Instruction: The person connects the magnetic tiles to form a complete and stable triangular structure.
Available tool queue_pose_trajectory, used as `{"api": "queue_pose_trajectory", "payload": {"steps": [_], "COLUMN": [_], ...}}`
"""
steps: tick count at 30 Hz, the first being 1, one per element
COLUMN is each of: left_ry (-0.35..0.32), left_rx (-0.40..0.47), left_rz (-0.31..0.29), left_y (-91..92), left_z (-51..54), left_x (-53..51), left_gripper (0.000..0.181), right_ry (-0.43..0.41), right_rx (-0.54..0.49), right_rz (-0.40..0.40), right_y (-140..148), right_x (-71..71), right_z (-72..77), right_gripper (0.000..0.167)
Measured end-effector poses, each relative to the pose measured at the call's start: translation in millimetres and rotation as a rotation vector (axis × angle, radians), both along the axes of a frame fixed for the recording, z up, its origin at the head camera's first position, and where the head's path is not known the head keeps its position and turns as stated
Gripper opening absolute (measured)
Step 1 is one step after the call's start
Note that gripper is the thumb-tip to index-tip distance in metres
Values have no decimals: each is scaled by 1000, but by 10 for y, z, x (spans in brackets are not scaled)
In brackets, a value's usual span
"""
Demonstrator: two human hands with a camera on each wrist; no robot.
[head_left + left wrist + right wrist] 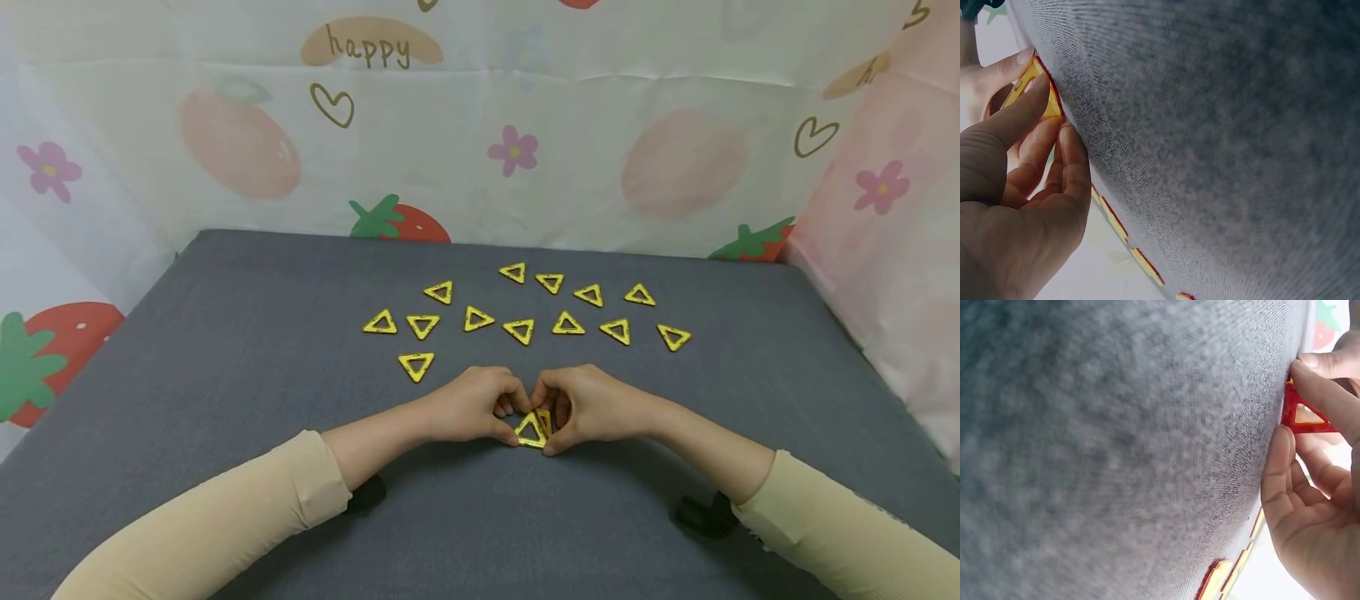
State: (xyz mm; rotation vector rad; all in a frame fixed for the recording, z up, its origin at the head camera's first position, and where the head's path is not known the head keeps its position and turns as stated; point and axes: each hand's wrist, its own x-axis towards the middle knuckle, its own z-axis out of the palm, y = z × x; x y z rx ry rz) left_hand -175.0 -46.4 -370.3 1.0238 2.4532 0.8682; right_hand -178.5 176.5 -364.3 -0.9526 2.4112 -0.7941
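Near the front middle of the table, two triangular frame tiles stand leaning together between the hands. The front yellow triangle tile (519, 438) faces the head camera, and a second triangle tile (547, 419) shows beside it on the right. My left hand (472, 406) pinches the tiles from the left, thumb low on the front one. From the right, my right hand (600, 404) pinches them with thumb and fingers. A red-edged yellow tile (1054, 107) shows under the left fingers in the left wrist view; a red tile face (1290, 419) shows in the right wrist view. Fingers partly hide both.
Several loose yellow triangle tiles (416, 357) lie flat beyond the hands in scattered rows on the grey cloth-covered table (225, 350). A printed curtain (465, 108) hangs behind the table's back edge and along both sides.
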Motion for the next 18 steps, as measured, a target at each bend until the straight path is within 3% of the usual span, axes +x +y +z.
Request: {"api": "queue_pose_trajectory", "payload": {"steps": [12,18], "left_ry": [6,21], "left_rx": [22,53], "left_rz": [15,78], "left_y": [-47,-178], "left_z": [40,146], "left_x": [-45,-148], "left_gripper": [30,30], "right_ry": [40,38], "right_rx": [10,14], "right_rz": [29,35], "right_y": [5,-14], "right_x": [-3,-6], "right_z": [-24,-2], "right_gripper": [39,38]}}
